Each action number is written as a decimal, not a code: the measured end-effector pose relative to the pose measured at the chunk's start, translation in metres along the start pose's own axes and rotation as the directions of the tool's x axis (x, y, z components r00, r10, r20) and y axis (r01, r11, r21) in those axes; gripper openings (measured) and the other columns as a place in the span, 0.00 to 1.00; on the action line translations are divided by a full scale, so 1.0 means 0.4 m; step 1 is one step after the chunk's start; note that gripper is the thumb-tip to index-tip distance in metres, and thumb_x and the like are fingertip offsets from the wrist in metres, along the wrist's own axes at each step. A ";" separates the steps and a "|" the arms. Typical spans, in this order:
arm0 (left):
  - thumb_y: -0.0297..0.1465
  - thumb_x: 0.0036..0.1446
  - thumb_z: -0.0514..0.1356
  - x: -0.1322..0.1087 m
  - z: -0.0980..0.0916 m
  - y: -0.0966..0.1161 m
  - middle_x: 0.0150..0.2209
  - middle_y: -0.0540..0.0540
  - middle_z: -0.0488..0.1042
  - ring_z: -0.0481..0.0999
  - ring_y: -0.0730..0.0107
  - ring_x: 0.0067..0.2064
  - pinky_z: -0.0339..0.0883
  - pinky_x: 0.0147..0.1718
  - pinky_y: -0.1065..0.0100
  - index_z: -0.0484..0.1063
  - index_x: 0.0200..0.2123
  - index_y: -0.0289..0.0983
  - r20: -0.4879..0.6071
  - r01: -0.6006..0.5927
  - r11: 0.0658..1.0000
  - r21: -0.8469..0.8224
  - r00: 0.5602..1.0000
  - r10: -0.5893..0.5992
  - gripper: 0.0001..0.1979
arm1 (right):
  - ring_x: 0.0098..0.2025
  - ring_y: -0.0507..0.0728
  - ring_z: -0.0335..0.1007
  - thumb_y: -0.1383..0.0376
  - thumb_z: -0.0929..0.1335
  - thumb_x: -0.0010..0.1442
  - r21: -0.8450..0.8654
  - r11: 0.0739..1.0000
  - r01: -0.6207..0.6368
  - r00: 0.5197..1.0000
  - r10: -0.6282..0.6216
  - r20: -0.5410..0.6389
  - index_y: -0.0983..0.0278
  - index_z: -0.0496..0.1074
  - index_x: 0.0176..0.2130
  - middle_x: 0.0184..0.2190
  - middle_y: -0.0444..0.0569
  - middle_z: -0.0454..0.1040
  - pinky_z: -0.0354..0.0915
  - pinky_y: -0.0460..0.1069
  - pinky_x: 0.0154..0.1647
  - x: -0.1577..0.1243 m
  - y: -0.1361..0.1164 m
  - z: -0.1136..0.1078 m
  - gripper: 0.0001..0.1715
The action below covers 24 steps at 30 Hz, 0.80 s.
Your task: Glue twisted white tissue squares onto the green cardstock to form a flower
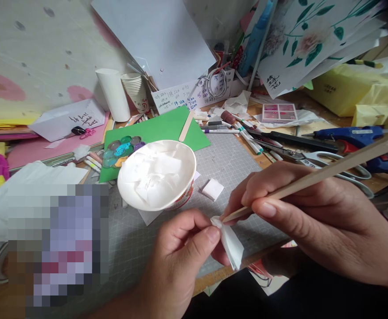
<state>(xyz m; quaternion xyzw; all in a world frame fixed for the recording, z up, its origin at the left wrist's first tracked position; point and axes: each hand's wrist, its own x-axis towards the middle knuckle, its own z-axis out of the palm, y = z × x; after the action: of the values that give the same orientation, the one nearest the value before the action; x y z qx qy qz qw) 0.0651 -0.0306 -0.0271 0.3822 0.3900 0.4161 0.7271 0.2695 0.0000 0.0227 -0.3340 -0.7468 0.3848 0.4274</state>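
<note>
My left hand (187,248) pinches a small folded piece of white tissue paper (231,244) between thumb and fingers, near the mat's front edge. My right hand (296,217) is closed around a thin wooden stick (313,179), held slanted like a pen. The stick's tip touches the top of the tissue, right by my left fingertips. Behind my hands stands a white paper bowl (187,190) with white paper pieces inside. A small stack of white paper squares (213,189) lies on the mat to the bowl's right.
The grey cutting mat (227,155) bears a green sheet (177,124) with a paint palette (122,150) and a flat wooden stick (186,126). Markers (247,137), scissors (316,159) and a blue glue gun (350,135) lie at the right. Paper cups (134,91) stand behind.
</note>
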 end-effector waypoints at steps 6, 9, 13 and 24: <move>0.34 0.62 0.66 0.000 0.003 0.004 0.26 0.50 0.80 0.77 0.70 0.30 0.70 0.35 0.70 0.76 0.29 0.38 0.005 0.010 0.999 -0.032 1.000 -0.009 0.09 | 0.36 0.52 0.80 0.70 0.66 0.68 0.019 0.999 -0.026 1.000 0.026 -0.005 0.65 0.76 0.40 0.35 0.48 0.77 0.77 0.43 0.35 -0.005 -0.001 -0.005 0.07; 0.34 0.62 0.66 0.000 0.004 0.005 0.26 0.50 0.79 0.77 0.71 0.30 0.69 0.34 0.71 0.76 0.29 0.37 -0.002 0.008 0.999 -0.036 1.000 -0.008 0.10 | 0.37 0.52 0.80 0.68 0.67 0.68 0.028 0.999 -0.045 0.999 0.045 -0.027 0.63 0.75 0.39 0.35 0.47 0.78 0.77 0.43 0.35 -0.003 0.000 -0.004 0.05; 0.34 0.62 0.66 0.002 0.006 0.008 0.25 0.51 0.79 0.76 0.72 0.30 0.69 0.33 0.72 0.75 0.28 0.37 -0.008 0.000 1.000 -0.027 1.000 0.000 0.10 | 0.35 0.52 0.80 0.67 0.68 0.68 0.055 0.996 -0.070 0.997 0.072 -0.041 0.62 0.75 0.39 0.34 0.46 0.78 0.76 0.43 0.35 0.002 -0.002 -0.004 0.05; 0.34 0.62 0.66 0.003 0.004 -0.001 0.26 0.52 0.79 0.76 0.73 0.30 0.70 0.34 0.73 0.76 0.30 0.39 -0.030 -0.030 0.999 0.038 0.999 0.031 0.08 | 0.38 0.55 0.80 0.67 0.67 0.69 0.059 0.997 -0.055 0.998 0.054 0.014 0.62 0.75 0.41 0.36 0.49 0.78 0.78 0.47 0.35 -0.004 -0.004 0.003 0.05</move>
<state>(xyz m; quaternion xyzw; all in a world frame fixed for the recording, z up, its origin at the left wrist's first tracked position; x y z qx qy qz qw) 0.0669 -0.0302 -0.0272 0.3952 0.4028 0.4256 0.7075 0.2690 -0.0025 0.0230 -0.3391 -0.7284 0.4202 0.4218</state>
